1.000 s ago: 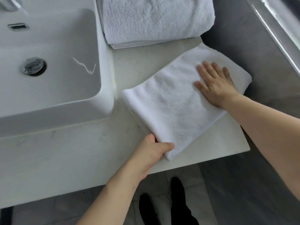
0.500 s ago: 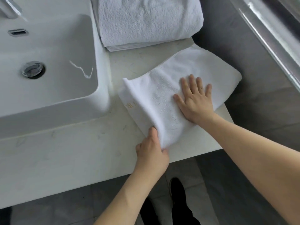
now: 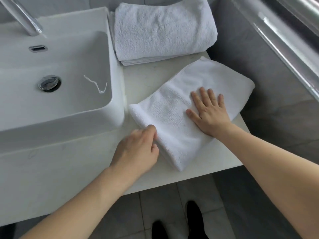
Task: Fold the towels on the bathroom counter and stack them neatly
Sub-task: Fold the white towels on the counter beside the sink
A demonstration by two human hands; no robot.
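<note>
A small white towel lies folded in a long strip, set diagonally on the white counter right of the sink. My right hand rests flat on its middle, fingers spread, palm down. At the towel's near left folded edge my left hand is slightly blurred, its thumb on top of the fold and the fingers curled against the side. A stack of thicker folded white towels sits at the back of the counter, apart from the small towel.
A white rectangular sink with a chrome drain and a faucet fills the left. A grey wall and a shiny rail stand to the right. The counter's front edge is close, with tiled floor and dark shoes below.
My left hand has folded the towel's near left part over, so the towel is narrower with a rounded left edge. My right hand slid from the far end to the middle.
</note>
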